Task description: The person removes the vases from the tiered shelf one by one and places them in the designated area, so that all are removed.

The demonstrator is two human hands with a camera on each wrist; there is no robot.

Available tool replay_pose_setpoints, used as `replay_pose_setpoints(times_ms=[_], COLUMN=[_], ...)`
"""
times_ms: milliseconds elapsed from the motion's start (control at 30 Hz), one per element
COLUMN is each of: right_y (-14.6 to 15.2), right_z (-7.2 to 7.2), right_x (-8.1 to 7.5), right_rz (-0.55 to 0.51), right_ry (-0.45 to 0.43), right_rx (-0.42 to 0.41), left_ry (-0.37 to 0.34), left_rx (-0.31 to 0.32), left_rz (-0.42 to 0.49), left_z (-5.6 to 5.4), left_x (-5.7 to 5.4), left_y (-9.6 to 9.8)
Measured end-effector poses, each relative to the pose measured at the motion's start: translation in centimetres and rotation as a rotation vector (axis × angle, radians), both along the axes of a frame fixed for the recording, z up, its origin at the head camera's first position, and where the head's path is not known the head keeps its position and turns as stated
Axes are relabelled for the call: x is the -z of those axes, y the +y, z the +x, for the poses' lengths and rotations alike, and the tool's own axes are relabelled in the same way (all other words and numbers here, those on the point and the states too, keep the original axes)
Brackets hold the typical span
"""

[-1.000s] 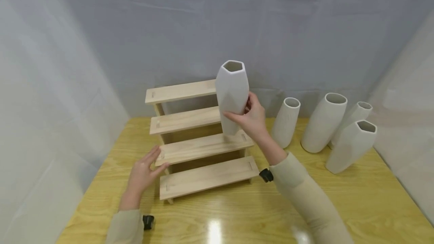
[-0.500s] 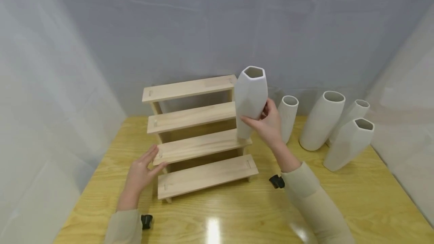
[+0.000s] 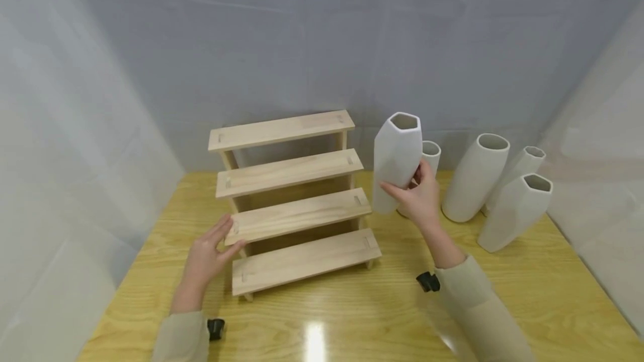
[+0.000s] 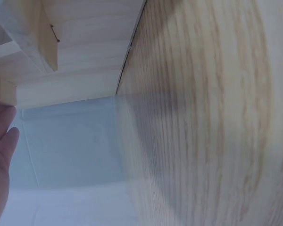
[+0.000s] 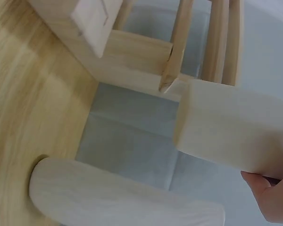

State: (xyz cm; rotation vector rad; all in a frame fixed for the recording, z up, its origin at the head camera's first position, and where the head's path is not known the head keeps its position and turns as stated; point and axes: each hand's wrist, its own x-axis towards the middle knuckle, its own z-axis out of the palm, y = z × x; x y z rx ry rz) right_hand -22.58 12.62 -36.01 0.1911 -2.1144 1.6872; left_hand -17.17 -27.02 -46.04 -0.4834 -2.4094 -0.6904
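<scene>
My right hand (image 3: 420, 197) grips a white faceted vase (image 3: 397, 155) with a five-sided mouth, thumb on the near side. The vase is held upright just right of the wooden stepped shelf (image 3: 297, 172); in the right wrist view its base (image 5: 181, 125) hangs off the table. Behind the hand a narrow round vase (image 3: 431, 152) is partly hidden. At the shelf's left end my left hand (image 3: 206, 258) touches the second-lowest board with fairly straight fingers. In the left wrist view those fingers (image 4: 7, 132) reach the end of a board.
On the right of the wooden table (image 3: 312, 317) stand a wide round vase (image 3: 475, 183), a second faceted vase (image 3: 515, 211) and, behind them, a slim vase (image 3: 533, 155). A grey cloth backdrop (image 3: 302, 43) rises behind the shelf.
The right hand has carried the faceted vase rightward and somewhat lower, from in front of the shelf boards to beside them. The left hand has stayed at the shelf's left end.
</scene>
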Motion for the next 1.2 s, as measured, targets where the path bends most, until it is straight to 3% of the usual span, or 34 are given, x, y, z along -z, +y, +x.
replay_pose_setpoints(times_ms=[333,467,867,1200], right_y=[2.4,3.4,5.9,7.8], right_z=[0.7,1.0,1.5,1.6], right_x=[1.6,2.3,3.7,5.6], right_rz=[0.011,0.015,-0.002,0.049], right_ry=[-0.031,-0.048,-0.148,-0.143], right_rx=[0.067,0.101,0.152,0.207], left_ry=[-0.019,0.003,0.011,-0.012], left_rx=[-0.011,-0.001,0.002,-0.007], left_rz=[0.008,0.002,0.003,-0.002], left_z=[0.2,0.2,0.1,0.2], left_x=[-0.2,-0.1,-0.1,-0.3], left_y=[0.1,0.1,0.1,0.1])
